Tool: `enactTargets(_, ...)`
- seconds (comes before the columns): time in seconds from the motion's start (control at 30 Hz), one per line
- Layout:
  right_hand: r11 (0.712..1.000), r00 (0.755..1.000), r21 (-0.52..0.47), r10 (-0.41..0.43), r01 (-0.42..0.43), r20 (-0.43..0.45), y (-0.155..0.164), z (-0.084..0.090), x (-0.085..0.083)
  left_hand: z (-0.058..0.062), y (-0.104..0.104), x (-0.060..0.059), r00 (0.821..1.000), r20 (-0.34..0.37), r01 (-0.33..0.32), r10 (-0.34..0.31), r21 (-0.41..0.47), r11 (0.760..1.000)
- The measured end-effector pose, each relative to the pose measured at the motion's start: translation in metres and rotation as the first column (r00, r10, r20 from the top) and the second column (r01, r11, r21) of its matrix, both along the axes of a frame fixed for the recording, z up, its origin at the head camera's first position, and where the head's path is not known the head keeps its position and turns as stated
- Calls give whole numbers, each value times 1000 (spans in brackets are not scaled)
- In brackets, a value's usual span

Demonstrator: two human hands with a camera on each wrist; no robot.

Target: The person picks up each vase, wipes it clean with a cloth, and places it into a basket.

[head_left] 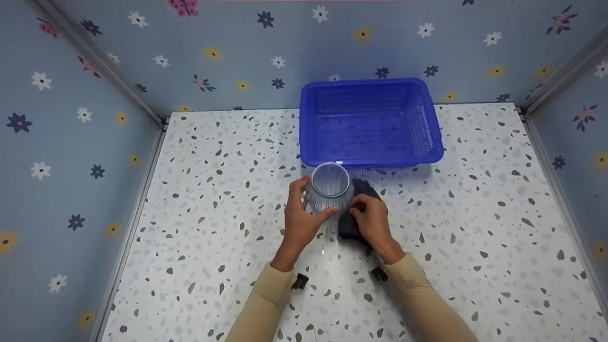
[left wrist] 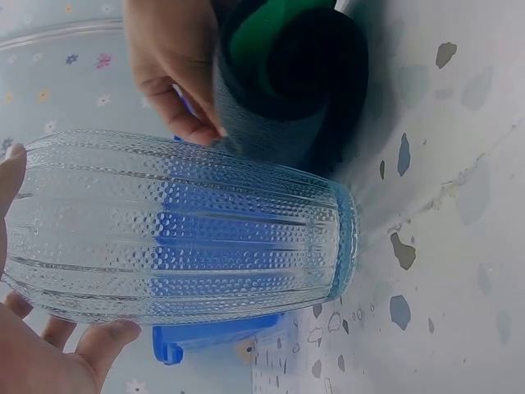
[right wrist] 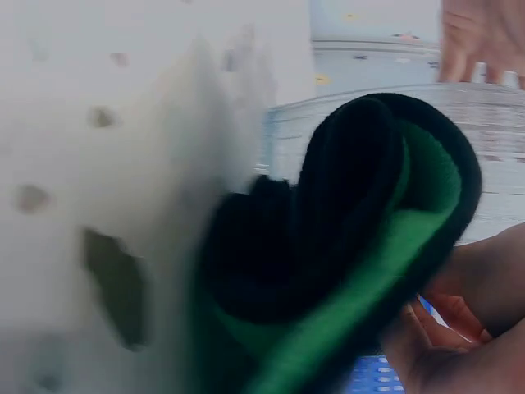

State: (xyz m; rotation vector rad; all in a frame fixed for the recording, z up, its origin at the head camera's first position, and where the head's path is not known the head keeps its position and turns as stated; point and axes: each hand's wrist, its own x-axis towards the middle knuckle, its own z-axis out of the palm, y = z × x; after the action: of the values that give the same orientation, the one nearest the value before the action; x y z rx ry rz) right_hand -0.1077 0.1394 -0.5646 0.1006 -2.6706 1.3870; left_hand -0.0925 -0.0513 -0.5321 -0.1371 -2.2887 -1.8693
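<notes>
Glass vase [head_left: 330,187], head frame centre: looked stiff, slick, breakable (though ribbed), best held round its middle. Left hand [head_left: 302,217] curled fingers round it; right hand [head_left: 374,219] pinched soft-looking dark cloth [head_left: 349,229] just right.

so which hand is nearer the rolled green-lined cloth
Right: the right hand grips the cloth; the left hand is left of it, holding the ribbed glass vase.

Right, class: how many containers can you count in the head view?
2. The ribbed glass vase is held in the left hand; the blue plastic basket stands just beyond it. No others show, though the rolled cloth could hide something.
</notes>
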Motion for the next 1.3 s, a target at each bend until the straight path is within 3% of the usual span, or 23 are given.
enactTargets(0.33, 1000, 1000, -20, 0, 0, 0, 1, 0, 0, 0, 1, 0, 1000, -6, -3, 3, 0, 1000)
enactTargets(0.57, 994, 999, -112, -7, 2, -40, 7, 36, 4, -1, 1, 0, 1000, -26, 8, -8, -10, 1000)
enactTargets(0.93, 991, 993, -134, 8, -24, -116, 3, 89, 7, -1, -1, 0, 999, -33, 5, -6, -18, 1000)
enactTargets(1.07, 992, 990, -121, 14, -32, -142, 0, 97, 5, -1, 0, 1, 999, -36, 7, -7, -18, 1000)
enactTargets(1.3, 995, 989, -96, 20, -34, -148, -1, 97, 8, -1, -1, 0, 999, -43, 9, -9, -3, 1000)
